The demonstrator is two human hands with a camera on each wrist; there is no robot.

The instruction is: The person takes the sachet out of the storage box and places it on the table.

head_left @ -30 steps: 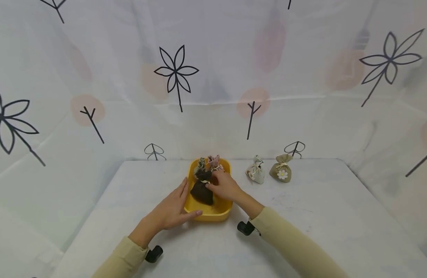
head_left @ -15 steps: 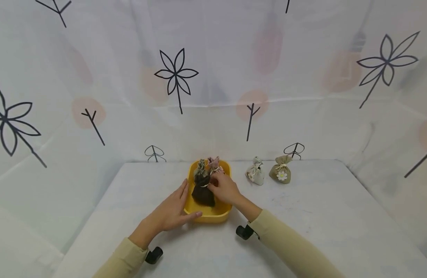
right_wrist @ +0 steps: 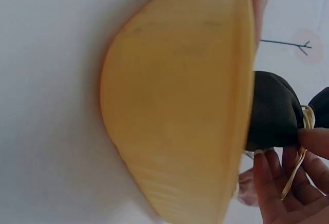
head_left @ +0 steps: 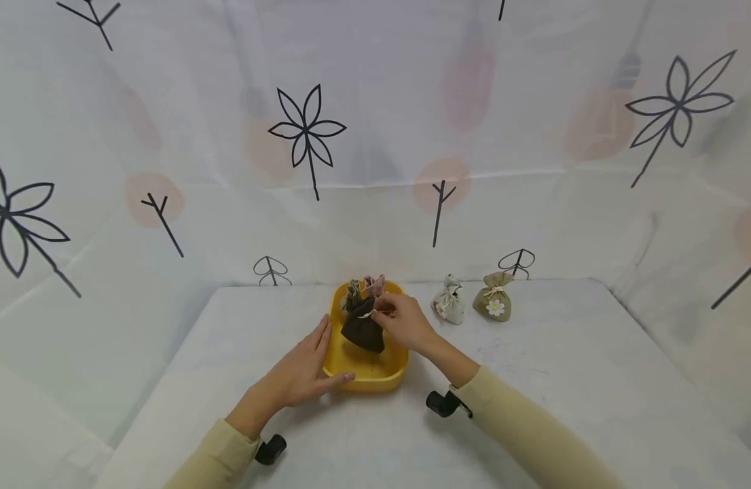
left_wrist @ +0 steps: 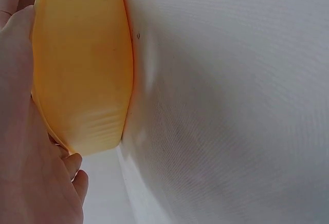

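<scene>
A white, finely textured tabletop (head_left: 571,380) spreads out here, with faint grey scuffs (head_left: 510,356) right of its middle. Close to the far edge, left of centre, sits a yellow, smooth-walled tub with rounded corners (head_left: 371,385), its long sides running toward that edge. Farther along, near the far edge and right of the tub, I see a whitish cloth pouch with a gathered neck (head_left: 449,307), then just beside it an olive-tan fabric pouch bearing a white daisy (head_left: 493,302), nearer the far right corner.
</scene>
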